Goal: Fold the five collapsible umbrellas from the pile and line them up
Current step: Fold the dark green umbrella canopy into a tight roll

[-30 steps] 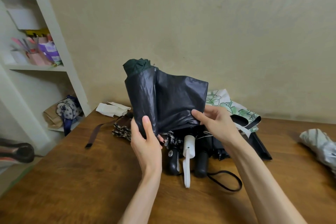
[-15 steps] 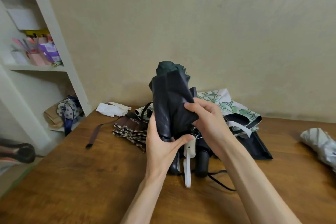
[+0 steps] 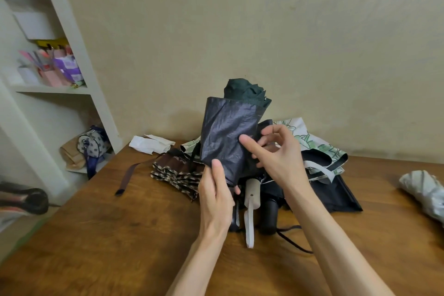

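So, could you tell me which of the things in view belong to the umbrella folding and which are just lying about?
Job: dark umbrella in the left hand, right hand on it; brown patterned umbrella; leaf-print umbrella; black umbrella; silver umbrella, far right.
Lying about: white cloth; small bag and pen pots on the shelves.

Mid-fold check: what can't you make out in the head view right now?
Head view only:
- Dark umbrella, lower end: hidden behind the left hand.
- Pile: count unclear, covered by the held umbrella and right hand.
- Silver umbrella: cut off by the right edge.
- Shelf items: blurred, too small.
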A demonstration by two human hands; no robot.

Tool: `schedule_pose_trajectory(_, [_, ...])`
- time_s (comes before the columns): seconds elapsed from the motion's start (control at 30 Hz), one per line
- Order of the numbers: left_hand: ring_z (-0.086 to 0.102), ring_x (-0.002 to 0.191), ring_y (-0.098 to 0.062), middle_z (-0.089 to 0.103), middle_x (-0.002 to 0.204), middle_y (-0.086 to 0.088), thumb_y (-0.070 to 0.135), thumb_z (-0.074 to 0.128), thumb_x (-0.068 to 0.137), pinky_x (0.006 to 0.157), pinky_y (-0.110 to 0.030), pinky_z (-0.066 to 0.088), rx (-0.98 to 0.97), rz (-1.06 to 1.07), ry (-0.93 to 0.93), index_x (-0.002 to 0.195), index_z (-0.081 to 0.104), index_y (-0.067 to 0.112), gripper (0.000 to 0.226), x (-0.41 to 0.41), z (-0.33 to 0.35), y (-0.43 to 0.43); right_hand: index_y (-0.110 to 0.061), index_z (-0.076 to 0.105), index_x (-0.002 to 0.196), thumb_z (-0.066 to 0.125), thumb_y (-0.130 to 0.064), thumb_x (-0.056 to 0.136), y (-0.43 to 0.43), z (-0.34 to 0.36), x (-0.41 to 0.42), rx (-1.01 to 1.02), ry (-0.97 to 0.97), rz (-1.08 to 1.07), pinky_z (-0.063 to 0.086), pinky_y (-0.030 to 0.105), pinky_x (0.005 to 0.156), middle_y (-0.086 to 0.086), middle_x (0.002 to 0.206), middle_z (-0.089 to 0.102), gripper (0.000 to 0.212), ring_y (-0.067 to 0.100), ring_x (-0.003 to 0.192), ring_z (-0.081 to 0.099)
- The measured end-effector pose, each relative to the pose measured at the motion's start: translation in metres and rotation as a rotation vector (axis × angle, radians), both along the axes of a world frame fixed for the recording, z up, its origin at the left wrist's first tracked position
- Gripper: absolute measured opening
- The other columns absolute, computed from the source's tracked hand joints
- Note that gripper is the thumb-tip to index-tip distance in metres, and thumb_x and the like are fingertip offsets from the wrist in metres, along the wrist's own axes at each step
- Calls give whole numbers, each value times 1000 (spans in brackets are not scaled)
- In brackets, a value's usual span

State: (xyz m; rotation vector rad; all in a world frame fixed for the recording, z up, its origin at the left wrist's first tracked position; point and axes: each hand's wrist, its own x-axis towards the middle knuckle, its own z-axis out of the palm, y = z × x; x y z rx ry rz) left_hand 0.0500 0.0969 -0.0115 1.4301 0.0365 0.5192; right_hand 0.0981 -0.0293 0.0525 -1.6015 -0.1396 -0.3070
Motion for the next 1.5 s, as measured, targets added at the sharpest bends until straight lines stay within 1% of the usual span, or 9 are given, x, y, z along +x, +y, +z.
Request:
schedule_pose_trajectory(0.17, [72,76,-11,75,100,12,37,40,108,63,-23,57,107,14,-85,128,59,17,33,-7,7,-3,-25,70,121,89,-47,81,12,1,-9,27,78,116,61,28,88,-12,112,79,49,2,102,75])
schedule_pose_trajectory(0.3, [58,129,9,35,142,59,12,41,113,97,-27,59,224,42,-180,165,9,34,65,-7,13,-7,-21,75,111,89,-28,86,11,3,-10,185,24,85,61,18,76,-14,100,82,29,4,95,77])
schedule_pose_trajectory(0.47, [37,152,0,39,165,23,14,37,114,120,-21,38,488,93,-317,163,33,38,55,-4,6,-6,-25,75,102,87,-22,88,11,2,-11,164,-16,24,64,24,80,-16,95,81,18,2,93,77])
schedule_pose_trajectory(0.77, [61,130,-3,63,145,6,73,65,90,104,-23,54,498,125,-120,168,25,35,95,0,-3,-5,-20,74,118,69,-28,103,2,11,-14,60,24,264,61,37,91,-6,112,81,18,12,108,76])
schedule_pose_trajectory(0.9, [72,70,-14,75,88,2,47,71,96,64,-24,57,200,57,-59,145,61,23,55,0,5,0,-16,72,132,57,-3,106,-5,12,-7,-14,-51,398,62,38,93,2,122,78,33,22,113,74])
schedule_pose_trajectory(1.0, [61,54,-15,66,69,-4,36,71,99,49,-21,46,3,-5,-25,124,70,21,29,0,10,6,-17,79,114,63,1,101,-14,14,-3,51,-124,57,61,27,78,1,102,81,28,14,91,76])
schedule_pose_trajectory(1.1, [60,53,-18,64,64,-5,38,70,98,45,-25,45,-27,4,-31,124,69,24,30,1,13,13,-28,71,120,74,-23,95,-32,4,7,-185,-154,-355,51,24,87,-7,117,70,25,11,110,65])
schedule_pose_trajectory(1.2, [59,53,-19,68,70,-4,33,71,99,46,-23,46,-27,19,-57,125,68,22,29,2,16,18,-29,52,145,82,-51,89,-42,-2,13,-179,102,-216,49,29,91,-7,135,57,67,11,118,61])
schedule_pose_trajectory(1.5, [63,57,-20,72,88,-6,34,72,100,51,-19,48,-31,72,-59,135,65,27,37,5,14,24,-12,80,111,72,-16,101,-37,-4,8,90,35,56,61,23,83,-1,101,83,13,17,99,79])
